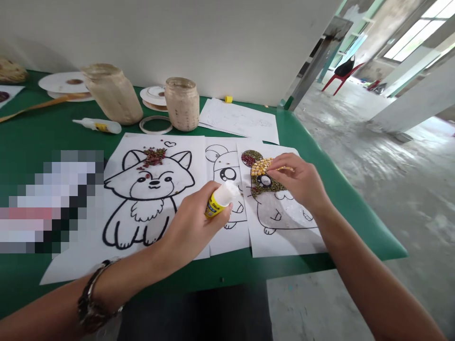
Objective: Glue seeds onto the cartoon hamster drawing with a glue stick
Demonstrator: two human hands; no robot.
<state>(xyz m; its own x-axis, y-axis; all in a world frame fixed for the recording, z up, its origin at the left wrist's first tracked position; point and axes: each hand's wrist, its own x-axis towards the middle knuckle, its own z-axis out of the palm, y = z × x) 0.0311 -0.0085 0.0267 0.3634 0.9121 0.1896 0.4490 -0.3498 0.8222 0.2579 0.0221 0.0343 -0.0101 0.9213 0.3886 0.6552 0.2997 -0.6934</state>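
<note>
My left hand (188, 222) is wrapped round a yellow glue stick (216, 204), its white end pointing up and away from me. My right hand (300, 182) is over a hamster drawing (284, 218), thumb and fingertips pinched beside yellow corn kernels (260, 166) on its head. Whatever those fingers hold is too small to make out. Green beans (265, 189) cover part of the hamster's face, and red and green ones fill an ear. A second hamster drawing (220, 163) lies partly under my left hand. Left of it, a fox drawing (152, 189) carries loose reddish beans (154, 156).
Two cloudy jars (112, 94) stand at the back of the green table (227, 272). Near them lie a glue bottle (99, 125), a tape ring (155, 125) and white spools (62, 83). Stacked papers (241, 118) and a yellow cap (228, 99) lie behind the drawings.
</note>
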